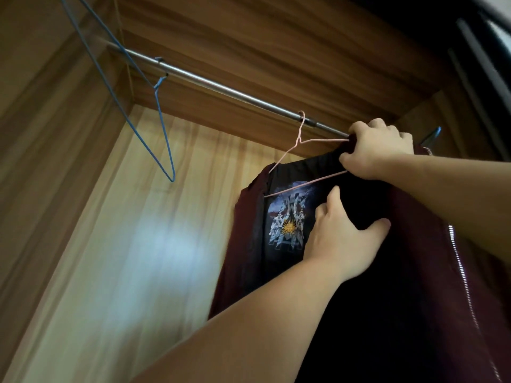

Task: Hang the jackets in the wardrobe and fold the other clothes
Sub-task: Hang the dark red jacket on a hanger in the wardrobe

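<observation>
A dark maroon jacket (431,272) with a silver zipper and a black printed lining hangs on a pink wire hanger (300,139). The hanger's hook sits over the metal wardrobe rail (210,85). My right hand (378,149) grips the jacket's collar and the hanger's right end, just under the rail. Lower down, my left hand (343,239) holds a fold of the black lining, thumb on one side and fingers on the other.
An empty blue wire hanger (154,106) hangs on the rail at the upper left. Wooden wardrobe walls (110,258) close in at left, back and top. A dark door edge (475,51) runs down the upper right.
</observation>
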`<state>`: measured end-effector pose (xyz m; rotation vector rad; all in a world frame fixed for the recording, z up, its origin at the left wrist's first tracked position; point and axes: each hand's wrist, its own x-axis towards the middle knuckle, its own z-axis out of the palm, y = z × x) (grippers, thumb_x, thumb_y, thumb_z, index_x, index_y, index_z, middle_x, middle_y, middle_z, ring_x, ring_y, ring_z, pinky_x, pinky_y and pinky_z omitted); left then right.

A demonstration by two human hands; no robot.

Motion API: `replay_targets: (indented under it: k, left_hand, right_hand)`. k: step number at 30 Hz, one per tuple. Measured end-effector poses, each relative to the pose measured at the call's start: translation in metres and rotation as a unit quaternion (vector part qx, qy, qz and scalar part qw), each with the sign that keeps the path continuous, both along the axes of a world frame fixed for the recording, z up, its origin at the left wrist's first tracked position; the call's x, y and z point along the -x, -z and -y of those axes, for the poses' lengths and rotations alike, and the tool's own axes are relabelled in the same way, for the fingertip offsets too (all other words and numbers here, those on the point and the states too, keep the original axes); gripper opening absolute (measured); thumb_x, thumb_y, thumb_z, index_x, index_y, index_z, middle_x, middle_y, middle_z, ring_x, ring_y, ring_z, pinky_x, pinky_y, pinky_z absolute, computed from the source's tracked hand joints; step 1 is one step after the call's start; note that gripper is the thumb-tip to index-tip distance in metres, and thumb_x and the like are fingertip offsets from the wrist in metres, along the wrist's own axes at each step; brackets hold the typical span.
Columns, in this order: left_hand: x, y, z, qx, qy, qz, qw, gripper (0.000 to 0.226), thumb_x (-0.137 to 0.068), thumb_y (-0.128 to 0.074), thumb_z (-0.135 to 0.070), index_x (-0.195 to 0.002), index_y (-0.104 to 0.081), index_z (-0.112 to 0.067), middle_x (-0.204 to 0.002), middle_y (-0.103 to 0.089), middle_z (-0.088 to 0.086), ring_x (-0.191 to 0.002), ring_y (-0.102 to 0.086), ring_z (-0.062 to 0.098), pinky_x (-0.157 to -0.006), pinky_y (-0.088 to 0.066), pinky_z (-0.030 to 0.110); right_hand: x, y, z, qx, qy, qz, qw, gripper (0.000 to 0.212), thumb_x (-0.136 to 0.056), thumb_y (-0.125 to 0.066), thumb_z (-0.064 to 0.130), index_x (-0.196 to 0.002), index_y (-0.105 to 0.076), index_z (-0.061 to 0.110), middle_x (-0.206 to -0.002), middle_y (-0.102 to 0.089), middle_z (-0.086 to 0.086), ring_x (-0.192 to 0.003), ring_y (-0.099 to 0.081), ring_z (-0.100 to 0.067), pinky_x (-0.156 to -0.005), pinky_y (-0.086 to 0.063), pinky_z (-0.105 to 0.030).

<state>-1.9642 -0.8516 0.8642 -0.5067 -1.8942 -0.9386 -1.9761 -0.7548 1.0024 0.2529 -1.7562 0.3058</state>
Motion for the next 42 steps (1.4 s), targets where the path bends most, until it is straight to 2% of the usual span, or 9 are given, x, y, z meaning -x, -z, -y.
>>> replay_targets:
  k: [7, 11, 15, 19, 24, 34, 42]
  left_hand:
    - [-0.009, 0.010, 0.002, -0.012, 0.022, -0.001, 1.000, 0.086, -0.081, -0.058, -0.061, -0.150, -0.012, -0.038, -0.152, -0.029, -0.005, -0.135, -0.037, 0.021, -0.104, -0.033, 0.037]
    - [-0.014, 0.018, 0.018, 0.007, -0.014, 0.003, 1.000, 0.080, -0.081, -0.056, -0.059, -0.149, -0.018, -0.038, -0.151, -0.033, -0.006, -0.135, -0.038, 0.019, -0.098, -0.032, 0.030]
    - [-0.027, 0.031, 0.054, 0.064, -0.102, 0.033, 0.992, 0.073, -0.086, -0.058, -0.050, -0.149, -0.026, -0.033, -0.153, -0.033, -0.003, -0.137, -0.037, 0.019, -0.107, -0.033, 0.033]
    - [-0.053, 0.053, 0.089, 0.111, -0.191, 0.087, 0.971, 0.073, -0.085, -0.058, -0.045, -0.150, -0.025, -0.034, -0.152, -0.033, -0.001, -0.135, -0.039, 0.023, -0.107, -0.037, 0.038]
    - [-0.102, 0.092, 0.099, 0.154, -0.278, 0.120, 0.941, 0.069, -0.088, -0.055, -0.043, -0.149, -0.025, -0.035, -0.153, -0.032, -0.005, -0.135, -0.038, 0.020, -0.107, -0.039, 0.040]
    - [-0.190, 0.148, 0.061, 0.173, -0.302, 0.172, 0.921, 0.067, -0.089, -0.056, -0.038, -0.149, -0.027, -0.035, -0.153, -0.030, -0.007, -0.136, -0.035, 0.018, -0.109, -0.036, 0.040]
    - [-0.222, 0.184, 0.036, 0.204, -0.256, 0.182, 0.927, 0.066, -0.088, -0.055, -0.043, -0.148, -0.029, -0.037, -0.151, -0.033, -0.011, -0.133, -0.037, 0.017, -0.106, -0.040, 0.037]
  right_hand:
    - [-0.014, 0.019, -0.006, -0.027, -0.004, -0.040, 0.999, 0.051, -0.081, -0.061, 0.039, -0.128, -0.049, 0.023, -0.132, -0.048, -0.013, -0.123, -0.046, -0.037, -0.108, -0.028, -0.051]
    - [-0.020, 0.045, -0.004, -0.072, -0.008, -0.062, 0.995, 0.053, -0.080, -0.059, 0.038, -0.130, -0.049, 0.022, -0.128, -0.052, -0.011, -0.120, -0.049, -0.035, -0.107, -0.029, -0.049]
    - [-0.030, 0.085, 0.005, -0.107, -0.032, -0.022, 0.993, 0.053, -0.080, -0.059, 0.040, -0.129, -0.051, 0.023, -0.126, -0.054, -0.007, -0.117, -0.051, -0.031, -0.106, -0.030, -0.045]
    - [-0.044, 0.127, 0.006, -0.138, -0.061, 0.003, 0.989, 0.052, -0.081, -0.058, 0.042, -0.128, -0.051, 0.023, -0.123, -0.055, -0.004, -0.115, -0.052, -0.029, -0.106, -0.032, -0.043]
    - [-0.069, 0.168, -0.008, -0.147, -0.095, 0.046, 0.983, 0.052, -0.084, -0.055, 0.043, -0.132, -0.047, 0.024, -0.124, -0.052, -0.002, -0.116, -0.050, -0.027, -0.106, -0.032, -0.042]
    - [-0.128, 0.247, -0.056, -0.164, -0.149, 0.146, 0.964, 0.060, -0.087, -0.052, 0.046, -0.142, -0.036, 0.028, -0.135, -0.046, 0.001, -0.125, -0.044, -0.023, -0.107, -0.031, -0.040]
    - [-0.176, 0.298, -0.093, -0.161, -0.103, 0.255, 0.948, 0.063, -0.089, -0.050, 0.052, -0.145, -0.031, 0.030, -0.139, -0.043, 0.003, -0.125, -0.043, -0.022, -0.103, -0.035, -0.041]
